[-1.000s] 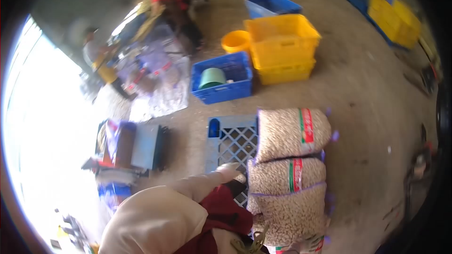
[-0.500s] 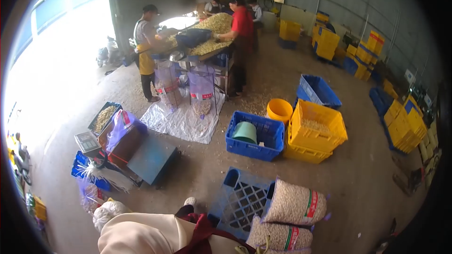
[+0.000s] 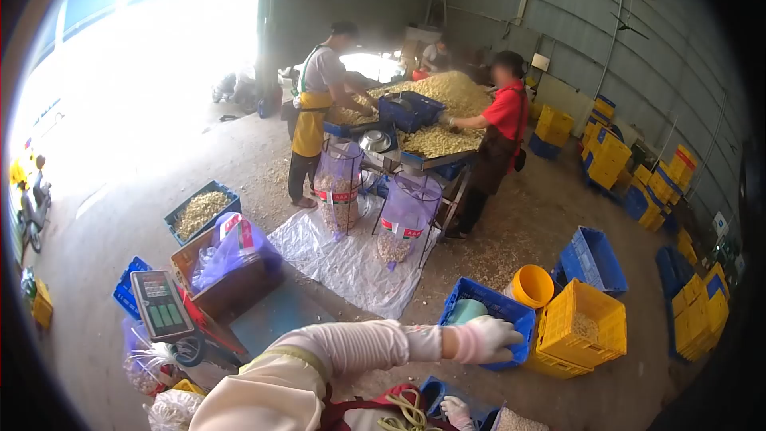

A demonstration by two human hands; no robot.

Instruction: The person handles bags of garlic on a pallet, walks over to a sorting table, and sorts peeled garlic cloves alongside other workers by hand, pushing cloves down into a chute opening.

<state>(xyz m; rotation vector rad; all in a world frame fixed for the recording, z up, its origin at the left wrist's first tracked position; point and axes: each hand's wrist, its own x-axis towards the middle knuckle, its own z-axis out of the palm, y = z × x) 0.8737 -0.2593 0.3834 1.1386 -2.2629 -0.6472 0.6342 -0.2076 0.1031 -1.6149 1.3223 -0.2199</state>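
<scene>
My left hand [image 3: 487, 341], in a white glove with a pinkish cuff, reaches across to the right at the end of a pale sleeved arm. Its fingers are loosely bent and slightly apart, with nothing visible in them. In the view it overlaps the front of a blue crate [image 3: 511, 315] that holds a pale green bucket [image 3: 466, 312]. Low at the bottom edge is my right hand [image 3: 457, 410], also gloved, beside a blue pallet [image 3: 432, 393]. Its fingers are too small and cut off to read. Near it, part of a filled mesh sack [image 3: 519, 421] shows.
Yellow crates [image 3: 590, 315] and an orange bucket [image 3: 532, 285] stand at right. At left are a scale display [image 3: 162, 303] and a box with purple mesh bags [image 3: 239, 251]. Several people work around a table heaped with pale pieces [image 3: 439, 142]; two purple sacks [image 3: 339, 183] hang below.
The view has shifted, so the worktable appears nearer and the pallet and sacks have dropped mostly out of frame. My left arm has come up across the front, and both gloved hands now show.
</scene>
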